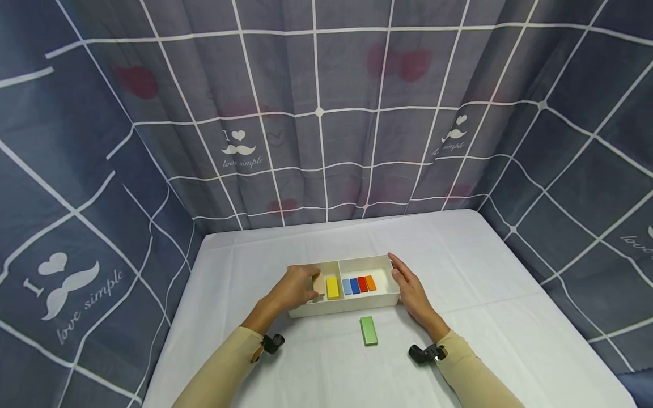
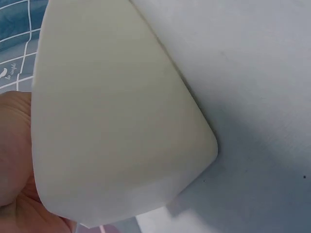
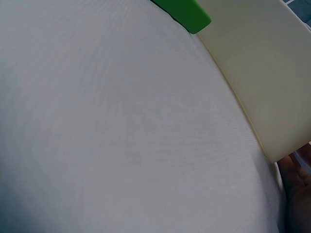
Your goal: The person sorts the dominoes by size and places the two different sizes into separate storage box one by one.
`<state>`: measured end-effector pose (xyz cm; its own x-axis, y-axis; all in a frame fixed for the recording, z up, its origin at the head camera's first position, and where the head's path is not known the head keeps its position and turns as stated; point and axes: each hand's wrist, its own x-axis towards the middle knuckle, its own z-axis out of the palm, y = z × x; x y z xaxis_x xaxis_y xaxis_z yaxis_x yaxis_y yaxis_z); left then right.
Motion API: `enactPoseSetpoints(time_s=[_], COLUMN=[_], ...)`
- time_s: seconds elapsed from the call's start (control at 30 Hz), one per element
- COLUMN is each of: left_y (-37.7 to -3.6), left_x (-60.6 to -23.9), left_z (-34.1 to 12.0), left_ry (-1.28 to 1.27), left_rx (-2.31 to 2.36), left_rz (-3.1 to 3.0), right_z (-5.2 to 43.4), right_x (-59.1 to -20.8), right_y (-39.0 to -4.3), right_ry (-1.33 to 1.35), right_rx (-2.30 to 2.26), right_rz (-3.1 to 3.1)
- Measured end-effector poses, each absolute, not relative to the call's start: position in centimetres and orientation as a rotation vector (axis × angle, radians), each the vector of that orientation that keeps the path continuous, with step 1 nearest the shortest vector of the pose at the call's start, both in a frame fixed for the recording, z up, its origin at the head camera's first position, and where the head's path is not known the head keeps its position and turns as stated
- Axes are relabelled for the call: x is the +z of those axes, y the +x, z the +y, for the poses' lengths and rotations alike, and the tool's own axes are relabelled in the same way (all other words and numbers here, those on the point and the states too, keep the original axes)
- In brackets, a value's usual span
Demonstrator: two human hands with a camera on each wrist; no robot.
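A white two-compartment tray (image 1: 363,260) sits on the table in the head view. Its left compartment holds a yellow block (image 1: 333,287); the right one holds light blue (image 1: 347,287), blue (image 1: 354,285), red (image 1: 363,284) and orange (image 1: 370,283) blocks. My left hand (image 1: 297,288) grips the tray's left end, fingers curled over the rim. A tan shape by the fingertips is unclear. My right hand (image 1: 410,289) presses flat against the tray's right wall. A green block (image 1: 368,331) lies on the cloth before the tray. The left wrist view shows the tray corner (image 2: 112,121) against my palm (image 2: 12,145).
A white cloth (image 1: 459,260) covers the table, and a grey checked curtain (image 1: 316,113) closes it in on three sides. In the right wrist view, the tray wall (image 3: 262,73), the green block's end (image 3: 187,12) and part of my hand (image 3: 296,194) show.
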<state>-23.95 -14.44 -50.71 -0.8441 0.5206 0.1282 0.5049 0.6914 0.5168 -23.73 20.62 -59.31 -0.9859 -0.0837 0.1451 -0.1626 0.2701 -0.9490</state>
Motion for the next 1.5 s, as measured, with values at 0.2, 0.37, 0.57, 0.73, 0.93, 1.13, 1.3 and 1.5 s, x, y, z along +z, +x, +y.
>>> enactPoseSetpoints(time_s=[0.2,0.37,0.57,0.73,0.93,1.13,1.3,1.5], left_y=[-24.2,-24.3,-24.3,-24.3,-24.6,-24.8,-24.8,-24.9], left_x=[-50.8,-50.8,-51.0,-51.0,-51.1,-51.2,-51.2,-51.2], left_z=[-14.2,-14.0,-13.7,-13.6,-13.5,-13.4,-13.2,-13.2], left_ry=[0.872,0.871,0.879,0.849,0.847,0.814,0.795,0.811], left_rx=[0.797,0.809,0.760,0.749,0.694,0.642,0.614,0.597], left_rz=[2.872,2.856,2.854,2.845,2.849,2.835,2.835,2.845], right_z=[20.6,20.6,20.5,20.6,20.4,20.4,20.4,20.4], right_x=[-59.2,-59.3,-59.2,-59.1,-58.9,-58.8,-58.8,-58.9], right_y=[-23.7,-23.8,-23.7,-23.6,-23.5,-23.5,-23.5,-23.5], right_ry=[0.239,0.238,0.248,0.252,0.229,0.220,0.230,0.225], right_rx=[1.844,1.840,1.849,1.846,1.848,1.830,1.860,1.856], right_rz=[-2.444,-2.437,-2.426,-2.430,-2.434,-2.452,-2.442,-2.451])
